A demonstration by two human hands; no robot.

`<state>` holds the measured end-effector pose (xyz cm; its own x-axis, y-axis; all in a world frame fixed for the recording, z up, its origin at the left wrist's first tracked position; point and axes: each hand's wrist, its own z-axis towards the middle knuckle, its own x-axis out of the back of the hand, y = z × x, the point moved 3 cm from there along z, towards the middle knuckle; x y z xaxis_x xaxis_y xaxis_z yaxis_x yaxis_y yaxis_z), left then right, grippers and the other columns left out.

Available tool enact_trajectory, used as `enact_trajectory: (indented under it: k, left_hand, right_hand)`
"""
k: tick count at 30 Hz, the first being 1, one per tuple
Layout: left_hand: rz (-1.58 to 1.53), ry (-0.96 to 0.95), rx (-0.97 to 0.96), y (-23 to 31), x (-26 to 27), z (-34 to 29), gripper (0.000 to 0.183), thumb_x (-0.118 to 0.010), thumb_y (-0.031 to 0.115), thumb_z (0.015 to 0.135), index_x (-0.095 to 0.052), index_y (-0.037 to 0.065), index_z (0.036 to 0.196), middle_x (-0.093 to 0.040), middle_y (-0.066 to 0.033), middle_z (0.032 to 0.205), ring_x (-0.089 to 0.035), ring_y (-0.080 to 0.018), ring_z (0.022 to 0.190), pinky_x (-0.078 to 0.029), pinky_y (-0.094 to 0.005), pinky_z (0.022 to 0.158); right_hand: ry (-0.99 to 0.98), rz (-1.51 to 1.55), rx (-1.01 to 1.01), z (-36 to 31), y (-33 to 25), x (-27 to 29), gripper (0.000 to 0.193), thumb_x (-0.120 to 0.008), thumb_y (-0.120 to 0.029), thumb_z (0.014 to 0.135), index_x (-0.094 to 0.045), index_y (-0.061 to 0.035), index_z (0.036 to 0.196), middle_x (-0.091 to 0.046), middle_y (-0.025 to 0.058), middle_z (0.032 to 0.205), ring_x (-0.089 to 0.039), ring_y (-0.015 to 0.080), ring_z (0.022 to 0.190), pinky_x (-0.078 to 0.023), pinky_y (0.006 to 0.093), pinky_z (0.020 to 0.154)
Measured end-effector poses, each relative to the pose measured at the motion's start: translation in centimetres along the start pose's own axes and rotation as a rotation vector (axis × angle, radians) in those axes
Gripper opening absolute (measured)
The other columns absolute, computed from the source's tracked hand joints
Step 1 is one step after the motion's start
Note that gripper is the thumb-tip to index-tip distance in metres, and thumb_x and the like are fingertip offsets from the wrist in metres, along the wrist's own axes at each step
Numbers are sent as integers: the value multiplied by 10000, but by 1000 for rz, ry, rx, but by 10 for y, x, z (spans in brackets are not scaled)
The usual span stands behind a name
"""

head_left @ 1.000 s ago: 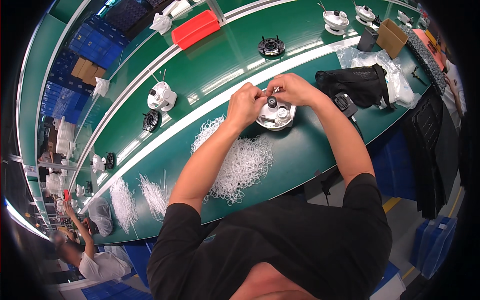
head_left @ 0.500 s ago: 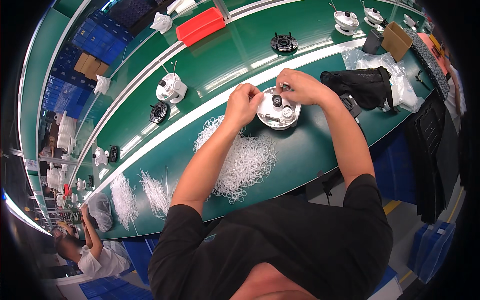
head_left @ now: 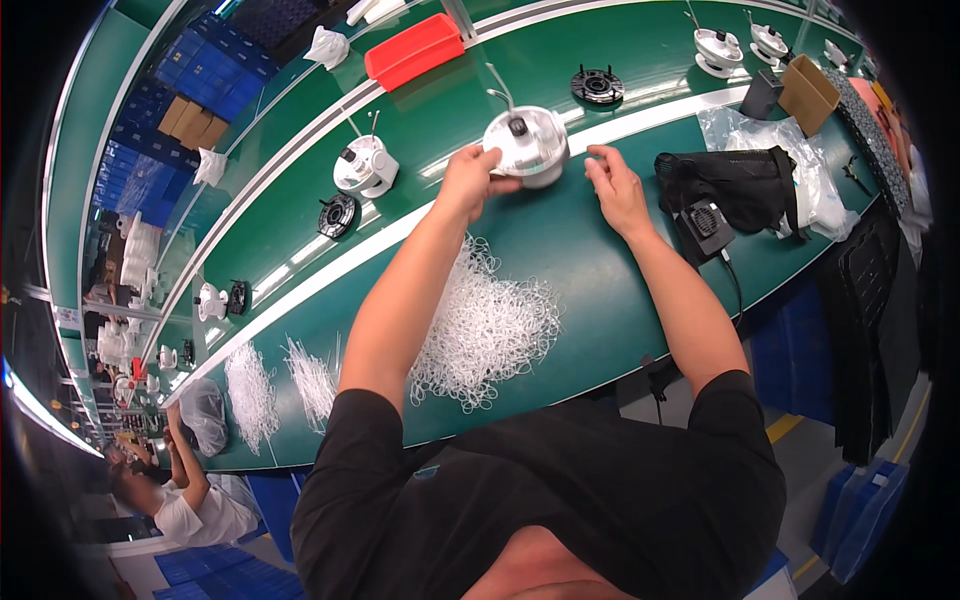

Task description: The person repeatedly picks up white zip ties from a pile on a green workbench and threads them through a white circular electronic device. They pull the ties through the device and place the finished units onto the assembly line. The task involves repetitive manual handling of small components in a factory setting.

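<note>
L hand (head_left: 472,180) grasping white unit (head_left: 535,150) at its L edge; R hand (head_left: 614,190) released, just beside. White loops (head_left: 490,335) piled on green bench (head_left: 605,290).

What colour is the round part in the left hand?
The round part is mostly white; the head view shows it best.

White round unit (head_left: 527,148) blurred, its underside hidden
</note>
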<state>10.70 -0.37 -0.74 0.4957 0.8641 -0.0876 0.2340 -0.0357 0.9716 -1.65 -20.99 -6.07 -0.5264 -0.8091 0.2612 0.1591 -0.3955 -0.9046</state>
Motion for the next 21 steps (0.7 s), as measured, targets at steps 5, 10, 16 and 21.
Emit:
enact_trajectory:
  k: [5, 10, 16, 21]
  left_hand:
    - [-226, 218, 12, -5, 32, 54, 330, -505, 129, 1008, -448, -159, 1156, -558, -273, 1131, -657, -340, 954, -638, -357, 773]
    - [73, 226, 4, 3, 27, 28, 401, -649, 270, 955, -534, -88, 1093, -622, -189, 1030, -665, -263, 888, -597, -303, 682]
    - [1254, -201, -209, 2, 37, -59, 208, -761, 199, 814, -664, 27, 878, -686, -88, 797, -662, -226, 760, -512, -373, 679]
    - [1494, -158, -105, -10, 31, -78, 140, -741, 173, 800, -677, 61, 856, -693, -124, 809, -661, -308, 786, -508, -405, 699]
  right_hand:
    - [-91, -98, 7, 4, -2, -7, 351, -629, -269, 938, -584, -46, 1205, -657, 81, 827, -617, 197, 702, -492, 346, 713]
    - [-84, -31, 26, 4, 2, -2, 336, -657, -198, 910, -589, -37, 1197, -635, 63, 799, -577, 155, 636, -484, 310, 680]
    - [-144, -108, -5, 0, -4, -7, 249, -671, -194, 887, -648, -76, 1105, -628, 19, 796, -559, 136, 666, -470, 304, 671]
    - [-176, -240, 25, -1, -7, -10, 229, -665, -208, 886, -662, -93, 1084, -642, 26, 844, -582, 170, 704, -486, 325, 689]
